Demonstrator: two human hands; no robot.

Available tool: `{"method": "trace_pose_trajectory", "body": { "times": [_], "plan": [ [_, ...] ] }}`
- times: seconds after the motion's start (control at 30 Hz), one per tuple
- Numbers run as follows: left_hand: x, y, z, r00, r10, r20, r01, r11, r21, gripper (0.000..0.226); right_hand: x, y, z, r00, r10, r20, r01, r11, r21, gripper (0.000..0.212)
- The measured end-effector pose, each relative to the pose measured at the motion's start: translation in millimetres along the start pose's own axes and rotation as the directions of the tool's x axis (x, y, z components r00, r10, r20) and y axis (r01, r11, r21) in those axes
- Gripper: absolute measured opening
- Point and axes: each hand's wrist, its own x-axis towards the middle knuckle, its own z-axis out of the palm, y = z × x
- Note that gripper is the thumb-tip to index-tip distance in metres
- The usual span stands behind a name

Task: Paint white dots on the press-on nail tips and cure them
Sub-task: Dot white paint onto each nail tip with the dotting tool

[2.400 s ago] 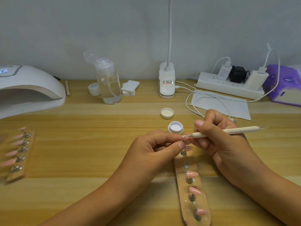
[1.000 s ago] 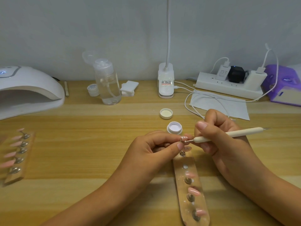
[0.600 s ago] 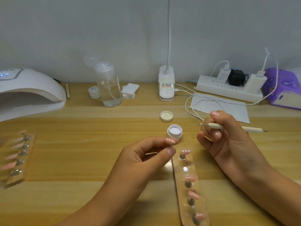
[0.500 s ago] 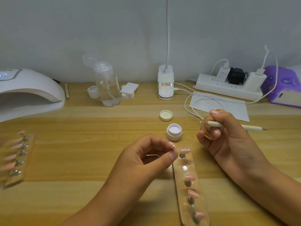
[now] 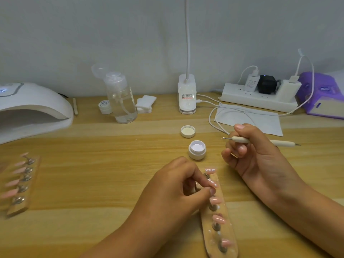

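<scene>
While the left hand (image 5: 176, 189) rests at the far end of the strip (image 5: 208, 237), I see its fingers curled and its index and thumb tips drawn together over the second slot. Whether they pinch anything there I cannot tell, since the slot is hidden.

The strip lies on the table (image 5: 93, 164) near the front edge, a little right of the middle, running away from me. A dotted tip (image 5: 210, 171) sits at its far end, just beyond the left fingertips. Three plain tips (image 5: 219, 219) stand on their studs nearer to me.

The right hand (image 5: 251, 157) is to the right of the strip and apart from it. It grips the tool (image 5: 279, 142) between thumb and curled fingers, with the ball end raised and pointing left. The open jar (image 5: 197, 149) of white stands between the two hands, just beyond the strip. Its lid (image 5: 188, 131) lies upturned behind it.

By the left edge I make out a second strip (image 5: 16, 211), blurred, with a row of pink tips (image 5: 9, 193). The lamp (image 5: 33, 107) fills the far left corner. Along the back edge stand a bottle (image 5: 121, 101), pads (image 5: 146, 103) and a power strip (image 5: 258, 99).
</scene>
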Motion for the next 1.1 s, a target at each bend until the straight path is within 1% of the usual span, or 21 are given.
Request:
{"method": "trace_pose_trajectory", "body": {
  "times": [0.13,0.27,0.33,0.4,0.43,0.5,0.57,0.67,0.77,0.83,0.9,1.0,1.07,1.1],
  "plan": [
    [-1.7,-4.1,-4.8,1.000,0.012,0.007,-0.012,1.000,-0.023,0.014,-0.3,-0.5,0.0,1.000,-0.003,-0.003,0.003,1.000,-0.005,0.024],
    [-7.4,-4.5,-12.5,0.993,0.052,0.110,-0.044,0.996,-0.073,0.010,-1.8,0.2,-0.6,1.000,-0.024,-0.010,0.023,0.998,-0.053,0.028],
    [-9.3,-4.5,-15.0,0.984,0.072,0.161,-0.057,0.994,-0.092,0.015,-2.3,1.2,-1.2,0.998,-0.063,0.013,0.064,0.992,-0.113,0.021],
    [-11.2,-4.1,-16.0,0.975,0.091,0.203,-0.071,0.992,-0.103,0.020,-2.6,-0.2,-2.6,0.993,-0.101,0.068,0.111,0.980,-0.167,0.010],
    [-12.1,-3.8,-16.3,0.971,0.108,0.211,-0.090,0.992,-0.092,0.021,-2.5,-2.7,-3.3,0.989,-0.113,0.099,0.130,0.975,-0.180,0.008],
    [-12.8,-3.1,-15.6,0.967,0.148,0.208,-0.141,0.989,-0.045,0.022,-1.6,-9.4,-4.0,0.979,-0.154,0.130,0.182,0.953,-0.241,0.020],
    [-11.9,-3.8,-14.0,0.965,0.171,0.197,-0.173,0.985,-0.008,0.024,0.3,-16.3,-2.0,0.965,-0.229,0.127,0.259,0.898,-0.355,0.028],
    [-9.0,-4.5,-12.5,0.953,0.241,0.182,-0.255,0.966,0.052,0.020,8.4,-17.1,8.1,0.945,-0.289,0.154,0.326,0.799,-0.505,0.024],
    [-8.9,-5.6,-10.3,0.931,0.327,0.163,-0.352,0.923,0.154,0.017,16.9,-5.8,17.0,0.924,-0.292,0.245,0.381,0.711,-0.590,0.022],
    [-9.4,-6.2,-9.6,0.925,0.349,0.151,-0.372,0.914,0.164,0.016,21.2,2.4,18.0,0.906,-0.321,0.276,0.423,0.660,-0.620,0.022],
    [-9.7,-5.8,-10.8,0.928,0.342,0.151,-0.361,0.924,0.124,0.015,23.6,7.4,14.1,0.888,-0.347,0.302,0.456,0.589,-0.667,0.025],
    [-9.4,-5.3,-11.9,0.940,0.306,0.154,-0.316,0.947,0.050,0.014,25.3,10.2,7.1,0.853,-0.361,0.378,0.512,0.431,-0.743,0.025],
    [-8.5,-4.6,-13.7,0.960,0.226,0.163,-0.212,0.972,-0.096,0.013,26.3,11.3,5.0,0.833,-0.361,0.419,0.540,0.368,-0.757,0.023],
    [-7.3,-3.9,-14.6,0.974,0.177,0.144,-0.149,0.971,-0.186,0.012,27.0,12.2,4.2,0.824,-0.361,0.436,0.553,0.351,-0.756,0.022]
  ]
}}
